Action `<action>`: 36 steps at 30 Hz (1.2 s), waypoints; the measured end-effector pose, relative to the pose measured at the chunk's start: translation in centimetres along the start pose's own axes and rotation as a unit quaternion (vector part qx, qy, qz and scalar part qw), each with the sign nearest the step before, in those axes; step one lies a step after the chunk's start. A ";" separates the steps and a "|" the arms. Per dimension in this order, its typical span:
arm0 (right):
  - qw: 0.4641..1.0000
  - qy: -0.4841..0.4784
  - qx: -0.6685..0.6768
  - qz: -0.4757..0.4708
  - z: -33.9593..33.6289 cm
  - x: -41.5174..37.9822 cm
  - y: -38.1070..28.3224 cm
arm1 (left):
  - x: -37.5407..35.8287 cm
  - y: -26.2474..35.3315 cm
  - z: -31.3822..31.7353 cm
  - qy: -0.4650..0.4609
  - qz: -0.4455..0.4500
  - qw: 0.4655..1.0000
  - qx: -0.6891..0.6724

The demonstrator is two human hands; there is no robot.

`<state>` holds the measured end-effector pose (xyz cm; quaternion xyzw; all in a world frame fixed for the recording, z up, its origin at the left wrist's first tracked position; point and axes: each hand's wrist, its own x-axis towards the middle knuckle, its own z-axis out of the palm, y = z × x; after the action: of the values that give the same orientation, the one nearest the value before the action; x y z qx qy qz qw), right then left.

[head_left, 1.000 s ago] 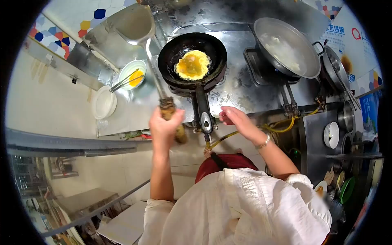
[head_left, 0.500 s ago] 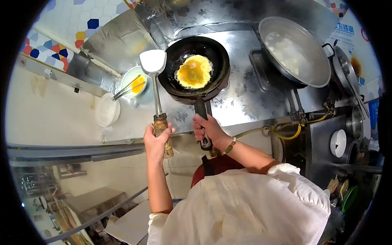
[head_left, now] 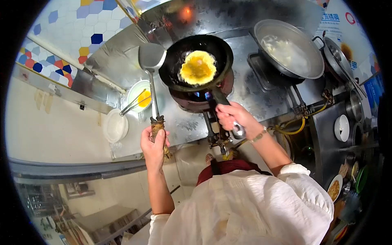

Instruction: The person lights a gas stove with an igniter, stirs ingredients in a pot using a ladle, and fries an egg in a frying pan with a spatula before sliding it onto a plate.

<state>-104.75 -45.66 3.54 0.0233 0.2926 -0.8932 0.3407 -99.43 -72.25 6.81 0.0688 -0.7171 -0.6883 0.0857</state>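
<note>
My left hand (head_left: 153,143) is closed around the worn handle of a spatula (head_left: 152,57), whose wide metal blade points up beside the pan's left rim. With my right hand (head_left: 237,118) I grip the black handle of a frying pan (head_left: 169,77). The pan is raised and tilted over the burner (head_left: 196,101), its handle angled to the right. A round yellow egg (head_left: 198,67), browner in the middle, lies flat in the pan. Left of the spatula, a bowl (head_left: 134,90) holds yellow liquid egg and a pair of metal utensils.
A large pot (head_left: 318,65) of cloudy liquid with pale pieces stands at the right on the steel stove. A white plastic container (head_left: 115,125) sits at the counter's left edge. Gas hoses (head_left: 297,127) and valves run along the front. A white bowl (head_left: 342,128) is on the right.
My right hand has lifted and tilted the pan, swinging its handle to the right and uncovering the burner. The spatula blade has turned and looks darker. An orange glow shows on the back panel.
</note>
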 end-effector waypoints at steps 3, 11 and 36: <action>0.999 0.032 0.014 0.008 0.0 -1.2 0.0 | 1.3 -0.6 -1.5 -0.027 0.006 0.999 -0.017; 0.994 -0.023 0.108 0.003 1.1 -1.2 -0.1 | 2.3 0.7 -3.3 -0.053 0.008 0.998 0.009; 0.998 -0.012 0.006 0.054 -3.3 -2.6 -3.5 | -0.4 -0.1 -0.9 0.036 0.011 0.997 0.063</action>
<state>-105.52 -40.27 3.26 0.0308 0.2817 -0.8754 0.3916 -98.89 -73.02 6.74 0.0907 -0.7564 -0.6376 0.1144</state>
